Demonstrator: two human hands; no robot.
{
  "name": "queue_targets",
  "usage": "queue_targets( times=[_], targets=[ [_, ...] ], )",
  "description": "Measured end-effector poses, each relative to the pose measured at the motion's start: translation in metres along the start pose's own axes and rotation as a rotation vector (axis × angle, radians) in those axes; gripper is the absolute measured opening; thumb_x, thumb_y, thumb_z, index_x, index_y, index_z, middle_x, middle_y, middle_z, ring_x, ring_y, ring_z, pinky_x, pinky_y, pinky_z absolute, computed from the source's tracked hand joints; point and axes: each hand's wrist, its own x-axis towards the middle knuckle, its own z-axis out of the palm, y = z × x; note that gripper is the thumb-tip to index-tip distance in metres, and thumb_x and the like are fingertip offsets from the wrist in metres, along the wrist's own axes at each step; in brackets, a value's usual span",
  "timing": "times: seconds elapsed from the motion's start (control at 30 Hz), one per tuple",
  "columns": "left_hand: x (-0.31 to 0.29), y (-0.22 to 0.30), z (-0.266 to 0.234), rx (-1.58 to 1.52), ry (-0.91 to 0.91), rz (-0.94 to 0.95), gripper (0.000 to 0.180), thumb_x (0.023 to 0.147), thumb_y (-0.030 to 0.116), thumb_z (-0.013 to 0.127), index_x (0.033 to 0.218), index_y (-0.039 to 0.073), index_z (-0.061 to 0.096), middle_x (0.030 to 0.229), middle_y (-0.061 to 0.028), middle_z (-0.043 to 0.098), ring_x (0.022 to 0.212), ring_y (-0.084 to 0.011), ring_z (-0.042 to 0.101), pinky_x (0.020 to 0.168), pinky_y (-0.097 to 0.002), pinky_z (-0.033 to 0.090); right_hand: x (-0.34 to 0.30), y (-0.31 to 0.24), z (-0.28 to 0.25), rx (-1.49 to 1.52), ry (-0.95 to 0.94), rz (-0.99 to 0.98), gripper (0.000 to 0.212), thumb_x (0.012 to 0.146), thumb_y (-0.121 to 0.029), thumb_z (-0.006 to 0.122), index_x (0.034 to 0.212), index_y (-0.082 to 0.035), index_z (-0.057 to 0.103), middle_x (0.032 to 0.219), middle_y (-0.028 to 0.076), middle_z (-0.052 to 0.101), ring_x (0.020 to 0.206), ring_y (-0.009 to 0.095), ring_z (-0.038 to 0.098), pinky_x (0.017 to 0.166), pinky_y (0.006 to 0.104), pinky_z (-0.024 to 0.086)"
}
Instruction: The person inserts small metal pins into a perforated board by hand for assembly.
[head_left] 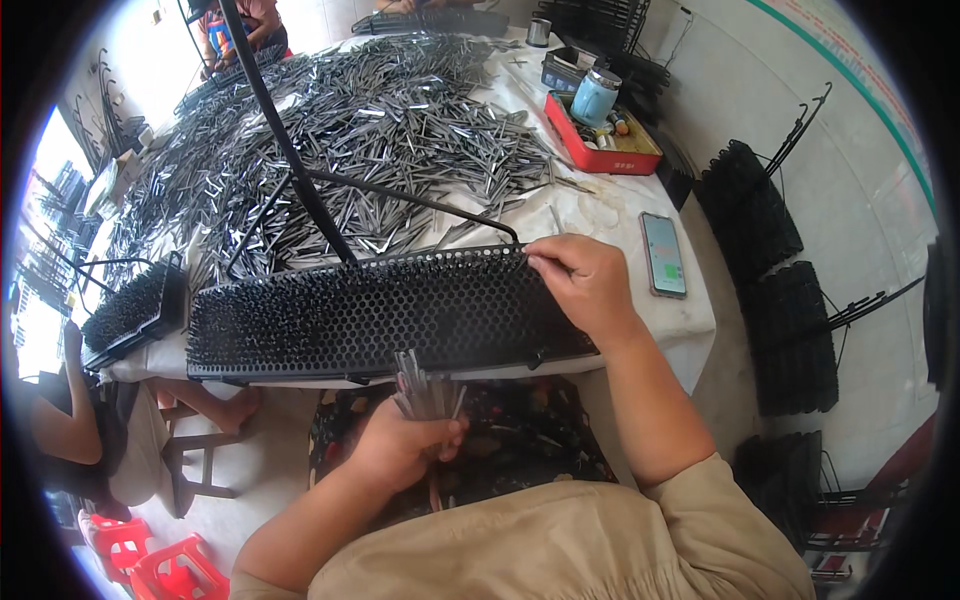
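Note:
In front of me a long black perforated rack (420, 315) lies along the near edge of the table. Dark thin pieces stand densely in its holes at the left end, while round holes show across its middle. My left hand (400, 447), below the rack's front edge, is closed around an upright bundle of thin grey metal strips (428, 392). At the rack's far right corner, my right hand (588, 282) pinches with thumb and forefinger close to the holes. Whatever is between those fingertips is too small to make out.
A wide heap of metal strips (370, 140) covers the table beyond the rack. A black rod frame (285, 140) rises from the rack. To the right are a phone (663, 255) and a red tray (615, 160) with a blue mug (596, 95). Another person (65, 425) sits left.

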Motion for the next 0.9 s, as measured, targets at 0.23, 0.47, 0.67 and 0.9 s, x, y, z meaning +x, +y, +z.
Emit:
queue_targets(
  times=[0.23, 0.47, 0.67, 0.9],
  targets=[
    [0.007, -0.002, -0.001, 0.045, 0.004, -0.006, 0.017, 0.077, -0.007, 0.066, 0.093, -0.002, 0.062, 0.083, -0.0124, 0.064, 0.071, -0.0216, 0.059, 0.056, -0.0307, 0.044, -0.005, 0.011, 0.001, -0.033, -0.01, 0.004, 0.014, 0.078, -0.001, 0.074, 0.092, -0.003, 0.073, 0.086, 0.011, 0.072, 0.075, 0.024, 0.07, 0.068, 0.03, 0.054],
    [0.004, 0.0, 0.003, 0.076, 0.066, -0.011, 0.02, 0.076, -0.007, 0.067, 0.094, -0.002, 0.063, 0.081, -0.0113, 0.065, 0.064, -0.0209, 0.059, 0.056, -0.0316, 0.046, -0.005, 0.024, 0.015, -0.094, 0.014, -0.126, 0.015, 0.077, -0.006, 0.077, 0.092, -0.007, 0.074, 0.083, 0.007, 0.071, 0.083, 0.026, 0.066, 0.075, 0.0347, 0.053],
    [0.005, -0.002, 0.004, 0.066, 0.071, 0.002, 0.019, 0.076, -0.007, 0.067, 0.094, -0.003, 0.064, 0.083, -0.0127, 0.066, 0.066, -0.0219, 0.06, 0.058, -0.0318, 0.047, -0.01, 0.024, 0.011, -0.11, -0.046, -0.065, 0.02, 0.081, -0.009, 0.075, 0.101, -0.007, 0.074, 0.093, 0.007, 0.074, 0.101, 0.028, 0.065, 0.087, 0.0362, 0.052],
    [0.008, -0.006, 0.002, 0.092, 0.108, 0.016, 0.016, 0.075, -0.006, 0.065, 0.092, -0.006, 0.064, 0.08, -0.0141, 0.065, 0.066, -0.0231, 0.06, 0.059, -0.0326, 0.048, -0.011, 0.026, 0.007, -0.024, -0.106, 0.044, 0.023, 0.088, -0.01, 0.068, 0.11, -0.008, 0.072, 0.106, 0.01, 0.073, 0.117, 0.034, 0.06, 0.098, 0.0401, 0.048]
  ],
)
